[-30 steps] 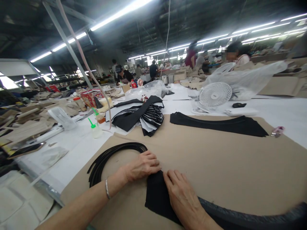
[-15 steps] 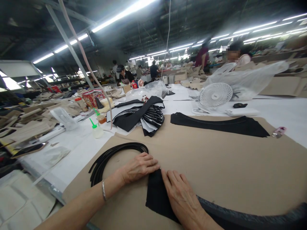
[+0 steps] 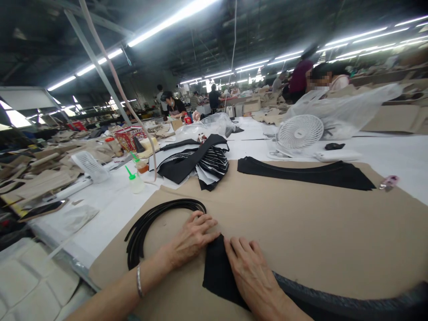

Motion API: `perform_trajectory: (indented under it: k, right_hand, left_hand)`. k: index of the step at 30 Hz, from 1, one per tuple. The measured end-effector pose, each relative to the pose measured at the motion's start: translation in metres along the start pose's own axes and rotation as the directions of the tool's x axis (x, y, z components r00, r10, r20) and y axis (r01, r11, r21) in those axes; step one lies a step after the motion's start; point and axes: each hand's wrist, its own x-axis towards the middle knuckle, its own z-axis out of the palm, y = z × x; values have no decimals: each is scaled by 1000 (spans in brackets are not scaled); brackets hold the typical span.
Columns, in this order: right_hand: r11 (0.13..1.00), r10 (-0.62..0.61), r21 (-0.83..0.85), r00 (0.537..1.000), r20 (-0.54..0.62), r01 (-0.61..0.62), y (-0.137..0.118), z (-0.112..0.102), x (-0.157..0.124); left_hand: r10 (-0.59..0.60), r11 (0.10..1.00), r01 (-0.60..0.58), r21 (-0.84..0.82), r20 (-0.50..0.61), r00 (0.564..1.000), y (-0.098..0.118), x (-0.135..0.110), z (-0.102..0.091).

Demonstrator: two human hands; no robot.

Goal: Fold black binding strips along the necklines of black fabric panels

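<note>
A black fabric piece (image 3: pixel 219 269) lies on the brown sheet in front of me, its curved band running off to the lower right. My left hand (image 3: pixel 192 234) rests at its upper left corner, fingers slightly apart and fingertips on or just beside the edge. Across the piece, my right hand (image 3: pixel 249 265) lies palm down, fingers stretched along its right edge. Both hands are open; the thumbs are hardly visible. A bundle of thin black strips (image 3: pixel 160 207) curves round to the left hand, which hides its end.
Beyond lie another black curved piece (image 3: pixel 301 173) and a fanned stack of black and white pieces (image 3: pixel 200 160). A white fan (image 3: pixel 300 133), green-tipped bottles (image 3: pixel 134 182) and a plastic bag (image 3: pixel 361 104) stand around the brown sheet (image 3: pixel 310 232). Co-workers sit farther back.
My left hand has shifted slightly left, its fingers more spread and raised at the knuckles. The right hand and the fabric have hardly moved. In the background a person in dark red has moved.
</note>
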Motion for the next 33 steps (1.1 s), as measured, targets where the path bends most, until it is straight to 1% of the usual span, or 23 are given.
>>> perform_trajectory:
  k: [2,4,6,8,9,10,12,14,16,18,21,24,29,33]
  right_hand:
    - [1000,-1,-3,1000,23,1,0,-3,1]
    - [1000,11,15,999,45,-11,0,-5,3]
    - [995,64,78,995,75,-69,1,-6,3]
    - [978,134,146,985,105,-148,5,-9,2]
    - [964,170,186,978,121,-190,8,-11,1]
    - [946,201,231,970,139,-229,11,-14,0]
    - [897,243,326,948,205,-300,19,-23,-1]
    - [838,257,400,916,309,-370,28,-34,0]
    - [813,245,415,886,392,-409,36,-43,3]
    - [805,234,416,871,433,-423,42,-48,5]
    - [799,221,421,861,458,-429,49,-50,6]
    - [788,226,432,859,460,-439,50,-48,3]
    - [767,257,458,869,422,-449,45,-43,-6]
    - [759,250,491,887,387,-428,44,-39,-11]
  left_hand:
    - [-57,998,58,18,-52,997,3,-2,-1]
    - [-113,994,113,-8,-105,988,12,1,-1]
    - [-200,970,179,-165,-124,972,28,7,1]
    - [-297,900,247,-359,-89,951,44,14,4]
    - [-328,865,272,-422,-64,942,51,18,6]
    - [-344,846,290,-448,-42,938,55,21,8]
    - [-335,844,295,-447,-9,942,59,26,9]
    - [-296,851,282,-443,38,954,57,31,9]
    - [-253,861,266,-433,90,963,55,36,5]
    - [-213,873,251,-419,136,968,54,42,0]
    - [-170,890,230,-395,181,969,57,48,-8]
    - [-159,897,225,-380,196,968,60,50,-12]
    - [-176,892,242,-382,199,964,64,51,-6]
    - [-174,890,241,-388,201,964,65,53,-1]
